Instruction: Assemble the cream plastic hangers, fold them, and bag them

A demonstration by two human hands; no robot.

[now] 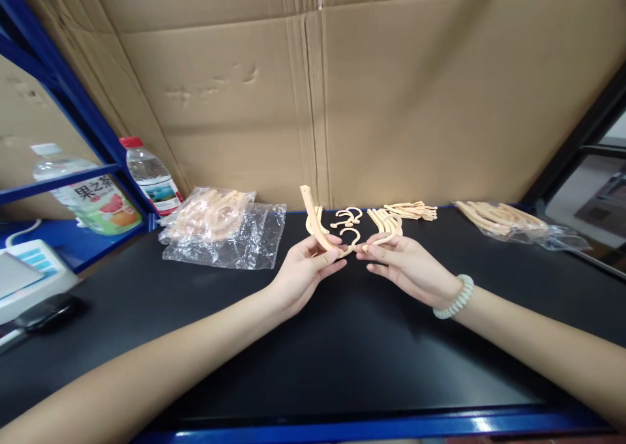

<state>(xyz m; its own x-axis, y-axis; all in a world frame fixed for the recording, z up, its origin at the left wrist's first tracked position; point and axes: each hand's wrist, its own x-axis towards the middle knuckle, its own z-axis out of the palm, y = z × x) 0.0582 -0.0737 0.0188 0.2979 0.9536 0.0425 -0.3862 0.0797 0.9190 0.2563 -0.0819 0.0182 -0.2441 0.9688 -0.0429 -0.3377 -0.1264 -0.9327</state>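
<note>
My left hand (308,271) is closed on a long, curved beige hanger arm (311,212), which stands up tilted from my fingers. My right hand (411,268) pinches a second beige hanger arm (388,239), its rounded end at my fingertips. Between the two hands a beige hanger hook (356,236) shows; whether it is held or lies behind the fingertips I cannot tell. Just beyond are more loose hooks (349,217) on the black table. A group of curved hanger arms (379,218) lies behind my right fingers, partly hidden.
Clear plastic bags (220,225) of beige parts lie at left, another bag (503,221) at right. Slim beige pieces (413,210) lie at the back. Two bottles, one red-capped (154,180), one white-capped (88,193), stand left near a white device (32,274). Cardboard (440,92) walls the back.
</note>
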